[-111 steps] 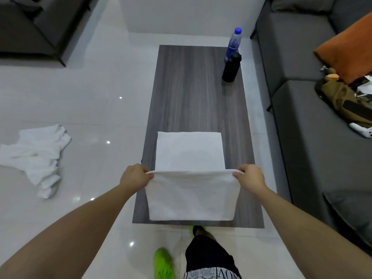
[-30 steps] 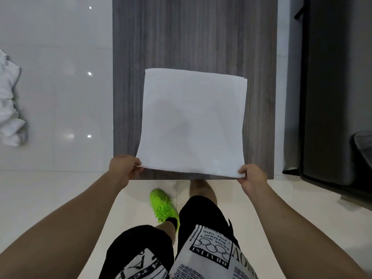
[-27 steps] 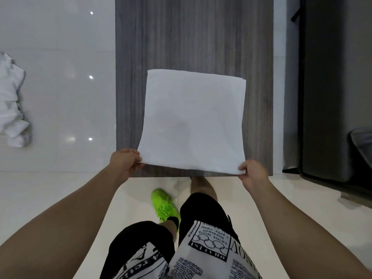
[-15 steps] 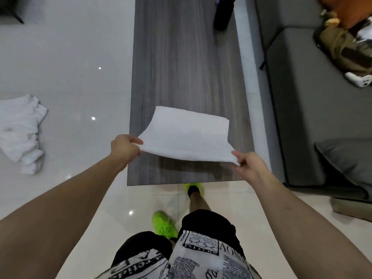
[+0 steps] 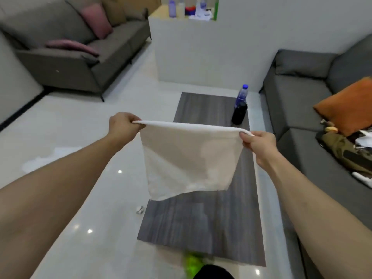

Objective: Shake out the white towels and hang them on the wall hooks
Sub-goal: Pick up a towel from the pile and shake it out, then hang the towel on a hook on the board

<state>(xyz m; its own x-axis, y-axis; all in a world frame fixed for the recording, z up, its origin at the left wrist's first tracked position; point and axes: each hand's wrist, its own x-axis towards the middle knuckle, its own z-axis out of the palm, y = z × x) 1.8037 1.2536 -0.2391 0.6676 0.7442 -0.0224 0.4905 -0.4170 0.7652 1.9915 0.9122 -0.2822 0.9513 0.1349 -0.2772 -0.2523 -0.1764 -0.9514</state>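
A white towel [image 5: 189, 158] hangs in the air above the grey wooden coffee table [image 5: 203, 222]. My left hand [image 5: 123, 125] grips its top left corner. My right hand [image 5: 259, 142] pinches its top right corner. The top edge is stretched nearly level between both hands and the cloth drops loose below, its lower edge clear of the table. A blurred pile of white towels [image 5: 46, 158] lies on the floor at the left. No wall hooks are in view.
A blue-capped water bottle [image 5: 241, 95] and a black bottle [image 5: 239, 115] stand at the table's far right. A grey sofa [image 5: 302, 101] with an orange cushion [image 5: 348, 105] flanks the right. Another sofa [image 5: 80, 49] sits far left, a white partition [image 5: 201, 51] ahead.
Both hands lifted the towel off the table and raised it, so it now hangs vertically instead of lying flat. The view has tilted up to show the room.
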